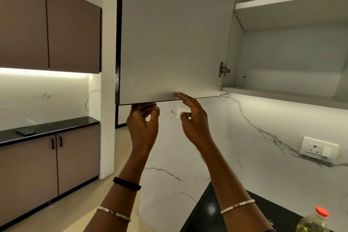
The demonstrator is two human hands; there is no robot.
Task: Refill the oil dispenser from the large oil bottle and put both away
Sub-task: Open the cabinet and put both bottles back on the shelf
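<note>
- Two hands are raised to the lower edge of the open cabinet door [169,34]. The left hand [143,124] curls its fingers [143,108] up to that edge, with the tips hidden behind it. It looks hooked on the door so as to swing it.
- Looser is the right hand [195,122]: its forefinger is stretched out and touches the edge just right of the left fingers. Its other fingers are apart, slackly bent and hold nothing. I take it to be steadying the door.
- Well below and to the right of the right fingers, the large oil bottle [312,222] stands on the black tabletop [207,213] with its red cap on. Neither hand touches it.
- No oil dispenser is in sight, so I cannot tell where it is.
- Right of the fingers and about level with them, the cabinet shelf [282,92] is uncovered by the door. My guess is that the door is held wide so the bottle can go in there.
</note>
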